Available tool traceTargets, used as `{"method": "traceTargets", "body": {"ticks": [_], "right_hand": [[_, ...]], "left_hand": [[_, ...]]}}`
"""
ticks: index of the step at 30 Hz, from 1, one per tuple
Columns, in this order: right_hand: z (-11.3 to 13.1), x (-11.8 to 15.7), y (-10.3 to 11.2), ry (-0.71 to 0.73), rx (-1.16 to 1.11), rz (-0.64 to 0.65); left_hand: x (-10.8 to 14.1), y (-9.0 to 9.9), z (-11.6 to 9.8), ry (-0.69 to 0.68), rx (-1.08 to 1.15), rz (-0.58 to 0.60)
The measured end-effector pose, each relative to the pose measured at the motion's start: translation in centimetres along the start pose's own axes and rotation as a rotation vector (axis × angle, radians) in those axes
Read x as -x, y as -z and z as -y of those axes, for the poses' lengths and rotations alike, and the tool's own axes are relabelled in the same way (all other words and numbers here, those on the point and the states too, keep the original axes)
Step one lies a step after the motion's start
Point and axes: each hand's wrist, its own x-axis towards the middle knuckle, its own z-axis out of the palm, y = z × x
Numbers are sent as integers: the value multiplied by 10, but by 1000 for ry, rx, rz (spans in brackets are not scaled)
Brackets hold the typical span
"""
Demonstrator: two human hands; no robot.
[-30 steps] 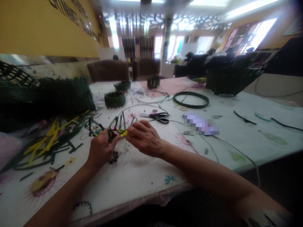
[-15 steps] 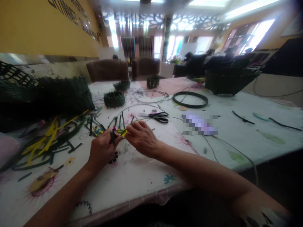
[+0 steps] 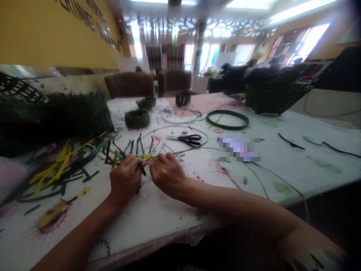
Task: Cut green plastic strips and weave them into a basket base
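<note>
A partly woven piece of green and yellow strips (image 3: 144, 156) lies between my hands, its green strip ends sticking up. My left hand (image 3: 126, 177) is closed on its near edge, with a short dark green strip end (image 3: 142, 168) poking out by the thumb. Close by on the right, my right hand (image 3: 169, 174) is curled in a pinch at the end of a thin cord (image 3: 180, 152), which loops across the table behind it. The fingertips of that hand are partly hidden. Beyond the hands lie black-handled scissors (image 3: 189, 140), their blades pointing left.
Loose green and yellow strips (image 3: 58, 165) are heaped at the left, near dark woven baskets (image 3: 80, 113). Small woven baskets (image 3: 137, 119) stand farther back. A dark green ring (image 3: 228, 119) and a large basket (image 3: 278, 98) are at the right. A blurred-out purple object (image 3: 237, 146) lies nearer.
My right hand has drawn slightly down and away from the woven piece. My left hand has turned a little, and the strip end by its thumb now points down to the right.
</note>
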Motion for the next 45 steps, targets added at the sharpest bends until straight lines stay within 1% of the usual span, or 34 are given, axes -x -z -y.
{"method": "traceTargets", "body": {"ticks": [2,5,8,11,13,16,19,22,26,28,32,35,37,39,42,45], "right_hand": [[-3,0,4,-70,-9,110],[-12,-1,7,-209,-91,290],[-20,-2,6,-324,-165,400],[-27,-2,2,-399,-182,476],[-29,-1,0,-425,-216,462],[-30,-1,-4,-433,-336,348],[-31,-3,-7,-474,-533,289],[-33,-4,-9,-583,-768,258],[-34,-5,-10,-641,-938,151],[-32,-4,-10,-689,-1071,157],[-26,-5,-7,-847,-1444,247],[-24,-6,-7,-983,-1707,254],[-24,-7,-9,-1049,-1831,249],[-25,-6,-13,-1036,-1888,252],[-25,-4,-20,-921,-1933,270],[-23,-4,-26,-844,-1915,237]], "left_hand": [[-2,1,7,78,-20,-33],[-6,5,16,210,-15,-91],[-6,8,18,312,49,-67],[-5,8,14,395,129,-21],[-4,7,13,418,164,-6],[-3,7,12,431,212,17],[-3,8,9,440,268,51],[-2,8,5,436,302,83],[-1,7,2,436,318,90],[-1,7,1,434,321,88],[-2,9,-2,455,347,95],[-3,10,-3,487,367,90],[-3,11,-3,472,329,77],[-3,12,-2,468,291,81],[-2,13,0,514,219,98],[1,9,10,531,175,103]]}}
